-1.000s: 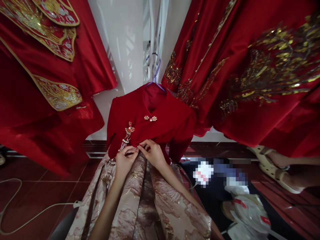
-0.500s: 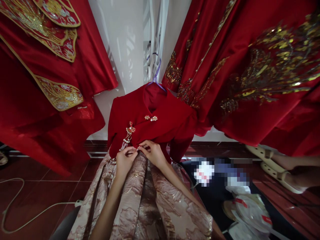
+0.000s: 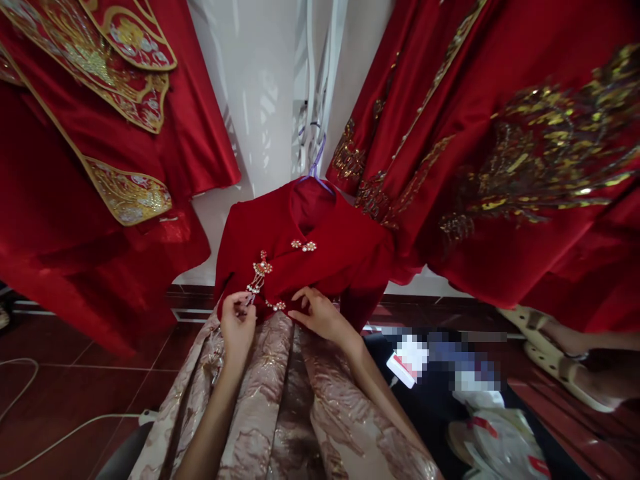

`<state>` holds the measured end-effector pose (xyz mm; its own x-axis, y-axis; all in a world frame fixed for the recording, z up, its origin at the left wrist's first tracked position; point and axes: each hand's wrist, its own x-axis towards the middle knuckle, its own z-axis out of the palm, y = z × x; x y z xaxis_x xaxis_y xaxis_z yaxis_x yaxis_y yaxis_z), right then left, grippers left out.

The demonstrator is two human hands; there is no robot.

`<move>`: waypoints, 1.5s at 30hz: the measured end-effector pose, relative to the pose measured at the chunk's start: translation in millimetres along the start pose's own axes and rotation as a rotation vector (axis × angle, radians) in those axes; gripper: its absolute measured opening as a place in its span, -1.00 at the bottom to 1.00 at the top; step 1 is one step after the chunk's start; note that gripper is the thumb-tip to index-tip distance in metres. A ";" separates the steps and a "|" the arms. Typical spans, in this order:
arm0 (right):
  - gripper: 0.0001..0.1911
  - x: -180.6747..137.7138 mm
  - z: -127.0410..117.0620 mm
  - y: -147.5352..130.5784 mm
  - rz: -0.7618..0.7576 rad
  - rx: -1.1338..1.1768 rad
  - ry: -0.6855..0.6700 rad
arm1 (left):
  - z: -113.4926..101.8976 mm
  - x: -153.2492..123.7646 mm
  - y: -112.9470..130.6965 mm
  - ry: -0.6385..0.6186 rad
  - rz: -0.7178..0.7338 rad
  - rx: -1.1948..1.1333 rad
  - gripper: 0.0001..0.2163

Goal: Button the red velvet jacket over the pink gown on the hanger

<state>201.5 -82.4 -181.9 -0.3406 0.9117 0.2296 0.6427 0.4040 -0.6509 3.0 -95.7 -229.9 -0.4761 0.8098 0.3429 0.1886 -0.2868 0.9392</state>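
A red dress top (image 3: 320, 273) hangs on a purple hanger (image 3: 315, 172), with a pale pink brocade skirt (image 3: 263, 380) below it. A jewelled clasp (image 3: 304, 246) sits at the neckline. Lower left is a jewelled brooch (image 3: 263, 268) with a beaded tassel (image 3: 254, 287) hanging from it. My left hand (image 3: 239, 330) has its fingers closed round the tassel's lower strands. Beside a second jewelled clasp (image 3: 279, 307) at the waist, my right hand (image 3: 320, 317) rests against the red cloth, thumb and forefinger apart, holding nothing.
Red gowns with gold embroidery (image 3: 133, 193) and gold sequins (image 3: 545, 147) hang on both sides. To the right, a dark surface (image 3: 425, 427) carries a lit phone (image 3: 403, 370) and clear plastic containers (image 3: 500, 433). Another person's foot in a clog (image 3: 560, 373) and a white cable (image 3: 75, 433) are on the floor.
Both hands were together at the waist clasp. They have parted: my left hand has moved left to the tassel, my right slightly right, leaving the clasp uncovered.
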 end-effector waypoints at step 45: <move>-0.79 9.2 16.8 1.8 -0.094 0.319 0.010 | -6.2 -9.5 33.1 -0.392 0.368 0.569 -0.82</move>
<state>188.0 -74.5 -193.2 -0.3809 0.8726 0.3056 0.3606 0.4446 -0.8200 8.5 -116.1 -202.0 0.0210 0.8656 0.5002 0.7373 -0.3513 0.5770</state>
